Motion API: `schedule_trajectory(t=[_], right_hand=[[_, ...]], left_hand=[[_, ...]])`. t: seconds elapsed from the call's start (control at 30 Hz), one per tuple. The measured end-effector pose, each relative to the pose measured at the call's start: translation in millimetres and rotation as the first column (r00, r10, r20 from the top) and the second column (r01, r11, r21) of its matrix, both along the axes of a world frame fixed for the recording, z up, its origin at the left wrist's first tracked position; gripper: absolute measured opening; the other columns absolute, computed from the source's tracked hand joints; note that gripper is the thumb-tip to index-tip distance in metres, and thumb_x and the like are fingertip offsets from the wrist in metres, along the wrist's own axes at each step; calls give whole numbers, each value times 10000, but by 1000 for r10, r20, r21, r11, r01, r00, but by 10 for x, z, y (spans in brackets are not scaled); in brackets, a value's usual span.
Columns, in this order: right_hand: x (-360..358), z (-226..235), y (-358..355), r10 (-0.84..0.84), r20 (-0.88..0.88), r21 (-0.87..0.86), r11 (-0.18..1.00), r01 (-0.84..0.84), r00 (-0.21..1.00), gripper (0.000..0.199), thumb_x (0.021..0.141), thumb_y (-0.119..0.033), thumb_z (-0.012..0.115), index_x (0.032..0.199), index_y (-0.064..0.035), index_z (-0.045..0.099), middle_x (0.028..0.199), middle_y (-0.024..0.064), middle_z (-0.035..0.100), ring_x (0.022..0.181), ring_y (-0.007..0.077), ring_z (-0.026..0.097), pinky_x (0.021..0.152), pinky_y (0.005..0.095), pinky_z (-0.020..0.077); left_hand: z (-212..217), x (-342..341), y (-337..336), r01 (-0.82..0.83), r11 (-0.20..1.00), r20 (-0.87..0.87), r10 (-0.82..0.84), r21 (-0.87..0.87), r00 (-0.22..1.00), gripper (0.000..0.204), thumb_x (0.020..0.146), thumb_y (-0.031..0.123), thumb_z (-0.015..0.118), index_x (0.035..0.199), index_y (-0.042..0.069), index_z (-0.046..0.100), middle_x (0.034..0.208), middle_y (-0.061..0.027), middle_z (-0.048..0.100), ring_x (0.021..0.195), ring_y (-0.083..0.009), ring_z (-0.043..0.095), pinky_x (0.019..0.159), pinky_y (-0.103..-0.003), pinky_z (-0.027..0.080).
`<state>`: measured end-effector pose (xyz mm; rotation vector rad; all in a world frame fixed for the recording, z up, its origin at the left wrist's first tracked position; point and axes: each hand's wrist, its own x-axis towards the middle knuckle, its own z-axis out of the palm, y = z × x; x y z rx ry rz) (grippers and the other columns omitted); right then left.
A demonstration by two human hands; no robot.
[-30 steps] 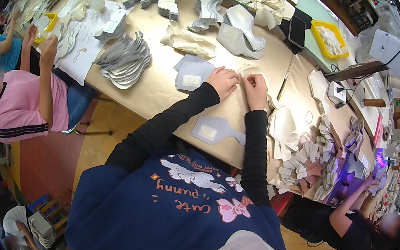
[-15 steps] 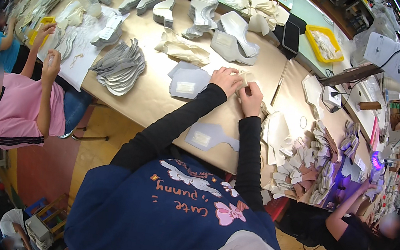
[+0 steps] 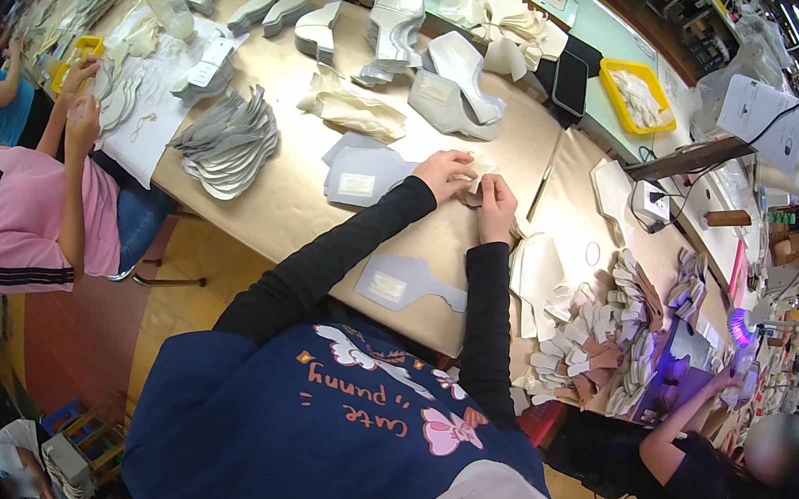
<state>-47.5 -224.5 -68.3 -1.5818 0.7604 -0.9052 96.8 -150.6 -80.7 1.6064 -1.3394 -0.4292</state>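
Hands, two: left hand [image 3: 447, 172], right hand [image 3: 498, 202] pinch one pale piece [image 3: 477, 172] (both sleeves black).

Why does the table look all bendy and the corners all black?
Head view: a fisheye lens curves the table edge and leaves a black rim; both hands, left hand and right hand, sit sharp mid-frame on a pale piece; purple lamp glare at right.

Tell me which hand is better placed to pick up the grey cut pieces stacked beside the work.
Left, probably. The left hand lies right next to the grey stack; the right hand sits on the stack's far side, both pinching the small pale piece.
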Motion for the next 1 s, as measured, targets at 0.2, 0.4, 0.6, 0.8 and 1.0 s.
schedule_trajectory(t=[0.2, 0.4, 0.6, 0.8, 1.0], right_hand=[[17, 32, 9, 16, -100, -67, 997, -23, 995, 259, 1027, -186, 507, 861, 3, 566, 719, -7, 514, 680, 71, 446, 623, 238, 384], [38, 61, 15, -1, -176, -171, 985, -30, 984, 265, 1034, -192, 488, 862, 5, 531, 708, 25, 480, 678, 99, 422, 632, 258, 381], [38, 39, 5, -18, -207, -199, 980, -24, 978, 276, 1038, -191, 476, 847, 3, 520, 705, 27, 480, 679, 104, 435, 635, 261, 389], [48, 16, 0, -17, -191, -120, 993, -7, 981, 263, 1020, -172, 487, 839, 11, 546, 713, 103, 567, 654, 164, 521, 635, 308, 442], [35, 21, 3, 35, -130, -167, 984, -56, 991, 256, 1016, -179, 499, 851, 6, 564, 732, 110, 602, 670, 162, 555, 652, 303, 459]], left_hand=[[-13, 1, -29, -22, 997, -80, 28, 72, 996, 242, 867, 271, 681, 979, 66, 745, 1194, -116, 654, 1109, -319, 590, 967, -384, 468], [26, -5, -116, -74, 988, -118, 90, 132, 989, 357, 903, 359, 635, 958, 22, 739, 1137, -119, 676, 1071, -312, 609, 949, -373, 472], [101, -14, -117, -64, 987, -158, 87, 149, 983, 336, 885, 358, 669, 921, 33, 744, 1132, -115, 669, 1054, -283, 626, 927, -364, 482], [134, -20, -99, -61, 981, -104, 81, 185, 991, 311, 782, 369, 766, 824, 62, 742, 1160, -112, 657, 1069, -287, 621, 946, -374, 475], [95, 13, -109, -46, 983, -164, 76, 178, 984, 304, 788, 348, 762, 847, 50, 744, 1163, -128, 657, 1086, -289, 617, 956, -367, 472]])
